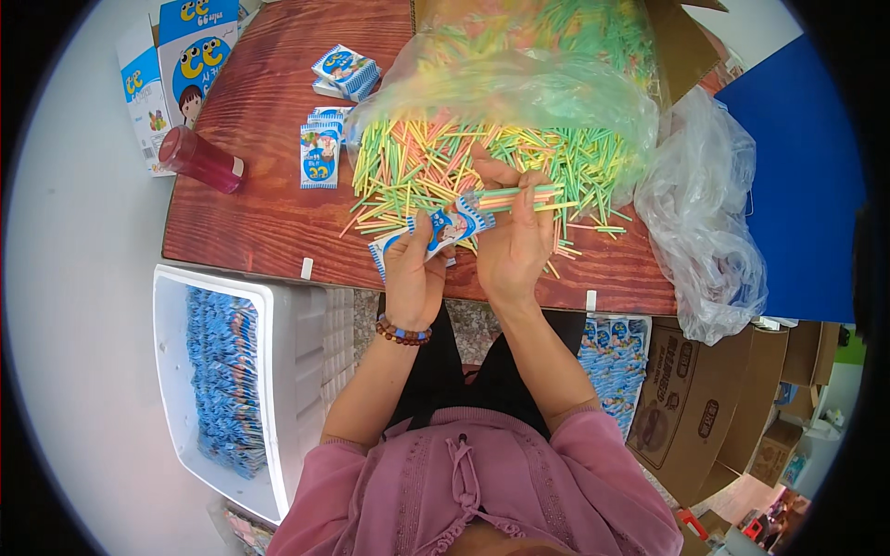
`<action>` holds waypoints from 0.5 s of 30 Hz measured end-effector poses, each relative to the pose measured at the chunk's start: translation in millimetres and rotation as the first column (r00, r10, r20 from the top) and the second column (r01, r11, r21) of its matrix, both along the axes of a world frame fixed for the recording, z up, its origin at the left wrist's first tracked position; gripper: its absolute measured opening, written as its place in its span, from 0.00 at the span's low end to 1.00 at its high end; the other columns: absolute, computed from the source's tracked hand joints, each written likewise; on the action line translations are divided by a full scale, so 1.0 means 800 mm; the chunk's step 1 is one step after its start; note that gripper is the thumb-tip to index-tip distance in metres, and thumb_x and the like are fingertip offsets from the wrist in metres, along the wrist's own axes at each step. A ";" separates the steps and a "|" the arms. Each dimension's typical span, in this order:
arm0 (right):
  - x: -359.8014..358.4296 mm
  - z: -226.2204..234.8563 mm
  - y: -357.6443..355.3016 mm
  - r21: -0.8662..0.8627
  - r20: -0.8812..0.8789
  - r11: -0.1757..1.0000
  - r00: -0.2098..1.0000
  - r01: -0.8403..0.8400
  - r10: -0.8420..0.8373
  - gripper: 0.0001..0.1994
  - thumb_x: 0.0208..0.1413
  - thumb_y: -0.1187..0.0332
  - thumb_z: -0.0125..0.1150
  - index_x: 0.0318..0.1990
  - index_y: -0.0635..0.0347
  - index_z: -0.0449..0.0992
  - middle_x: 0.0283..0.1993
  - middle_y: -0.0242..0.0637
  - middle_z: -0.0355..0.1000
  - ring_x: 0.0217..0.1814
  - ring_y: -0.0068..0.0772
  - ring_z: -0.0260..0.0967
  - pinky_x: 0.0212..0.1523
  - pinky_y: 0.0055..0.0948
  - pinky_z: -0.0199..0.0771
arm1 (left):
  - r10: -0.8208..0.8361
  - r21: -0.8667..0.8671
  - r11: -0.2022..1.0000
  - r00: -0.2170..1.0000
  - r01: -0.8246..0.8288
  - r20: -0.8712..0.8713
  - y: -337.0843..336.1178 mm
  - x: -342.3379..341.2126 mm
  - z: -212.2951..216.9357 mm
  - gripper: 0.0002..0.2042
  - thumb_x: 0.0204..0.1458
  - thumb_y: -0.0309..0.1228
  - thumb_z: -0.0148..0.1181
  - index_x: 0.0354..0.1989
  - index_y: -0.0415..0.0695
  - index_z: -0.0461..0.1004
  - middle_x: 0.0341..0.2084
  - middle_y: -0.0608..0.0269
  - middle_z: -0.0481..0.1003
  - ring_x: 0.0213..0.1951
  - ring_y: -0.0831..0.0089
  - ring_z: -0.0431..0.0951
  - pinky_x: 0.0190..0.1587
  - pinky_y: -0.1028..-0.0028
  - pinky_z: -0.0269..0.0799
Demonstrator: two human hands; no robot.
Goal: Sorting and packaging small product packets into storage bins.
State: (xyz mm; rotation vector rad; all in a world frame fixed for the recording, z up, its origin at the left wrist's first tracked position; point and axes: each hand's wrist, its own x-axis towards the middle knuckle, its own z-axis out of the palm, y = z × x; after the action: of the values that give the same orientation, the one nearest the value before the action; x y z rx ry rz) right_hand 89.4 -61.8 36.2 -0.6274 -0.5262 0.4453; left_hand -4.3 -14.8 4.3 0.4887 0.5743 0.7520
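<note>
My left hand [414,269] is closed on a small blue-and-white printed packet [450,227], tilted up to the right. In my right hand [516,236], several thin pastel sticks [519,197] in green, yellow and pink are pinched between thumb and fingers. Their left ends meet the packet's upper end; I cannot tell whether they are inside it. Beneath and beyond both hands lies a loose heap of the same sticks [408,162], spilling from a big clear plastic bag [519,88]. Part of another blue-and-white packet [378,255] shows beside my left hand.
Stacked packets [345,72] and more packets [320,153] lie left on the wooden table [269,218], near a pink-red jar [201,159]. A white bin [269,389] of packets stands below left. Crumpled plastic [705,213] hangs over the right edge, above a cardboard box [691,398].
</note>
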 end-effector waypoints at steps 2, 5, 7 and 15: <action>-0.003 -0.003 0.002 -0.014 -0.011 1.000 1.000 -0.010 0.010 0.08 0.67 0.64 0.41 0.45 0.56 0.62 0.51 0.50 0.70 0.67 0.49 0.57 0.61 0.44 0.59 | 0.003 -0.007 1.000 1.000 -0.003 0.001 0.000 0.001 0.000 0.12 0.60 0.36 0.55 0.31 0.41 0.77 0.29 0.66 0.77 0.29 0.80 0.73 0.31 0.78 0.68; -0.006 -0.008 0.003 -0.095 0.030 0.995 0.999 -0.027 0.030 0.08 0.67 0.63 0.41 0.44 0.56 0.61 0.52 0.51 0.70 0.68 0.46 0.53 0.66 0.45 0.49 | -0.008 0.013 1.000 1.000 0.008 0.003 0.000 -0.002 -0.010 0.11 0.61 0.36 0.53 0.36 0.41 0.76 0.33 0.66 0.77 0.32 0.80 0.73 0.33 0.79 0.68; -0.007 -0.017 0.004 -0.164 0.080 0.986 0.996 -0.033 0.047 0.08 0.67 0.62 0.42 0.44 0.56 0.62 0.53 0.51 0.70 0.70 0.45 0.52 0.67 0.44 0.47 | -0.018 0.038 0.999 1.000 0.018 0.001 0.001 -0.004 -0.015 0.12 0.62 0.36 0.51 0.40 0.40 0.75 0.37 0.66 0.77 0.34 0.81 0.73 0.34 0.79 0.68; 0.011 -0.012 0.002 -0.193 0.226 0.981 0.973 0.006 0.038 0.21 0.67 0.57 0.36 0.55 0.63 0.67 0.64 0.50 0.61 0.66 0.36 0.55 0.66 0.36 0.47 | 0.011 -0.020 1.000 0.988 -0.008 0.153 -0.004 0.015 -0.018 0.11 0.62 0.35 0.51 0.39 0.41 0.77 0.38 0.63 0.78 0.39 0.77 0.77 0.43 0.74 0.72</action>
State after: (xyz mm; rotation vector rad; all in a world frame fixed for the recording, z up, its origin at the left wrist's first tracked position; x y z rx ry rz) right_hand 98.3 -60.1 26.6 -0.8681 -0.7132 0.4448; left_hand 7.6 -18.0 -10.5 0.4065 0.4408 0.7845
